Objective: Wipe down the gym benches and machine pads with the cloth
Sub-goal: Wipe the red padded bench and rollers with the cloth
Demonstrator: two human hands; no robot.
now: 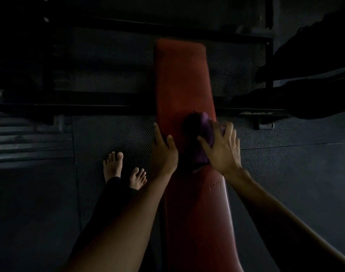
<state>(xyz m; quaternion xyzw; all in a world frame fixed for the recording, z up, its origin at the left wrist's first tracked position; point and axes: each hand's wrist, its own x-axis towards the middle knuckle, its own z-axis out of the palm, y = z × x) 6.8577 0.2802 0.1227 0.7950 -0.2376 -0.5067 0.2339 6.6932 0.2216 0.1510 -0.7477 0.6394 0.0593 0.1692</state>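
Note:
A long red padded bench (pixel 182 79) runs away from me down the middle of the dim view, with a gap between its far pad and its near seat pad (pixel 201 222). A purple cloth (pixel 204 134) lies bunched on the bench near that gap. My right hand (pixel 223 148) presses on the cloth with its fingers spread over it. My left hand (pixel 163 148) rests on the bench's left edge, thumb on top and fingers along the side.
Dark textured rubber floor mats (pixel 109 134) surround the bench. My bare feet (pixel 124 169) stand left of it. Black machine frame bars (pixel 109 105) cross behind the bench, and a dark bulky machine part (pixel 312 75) looms at the upper right.

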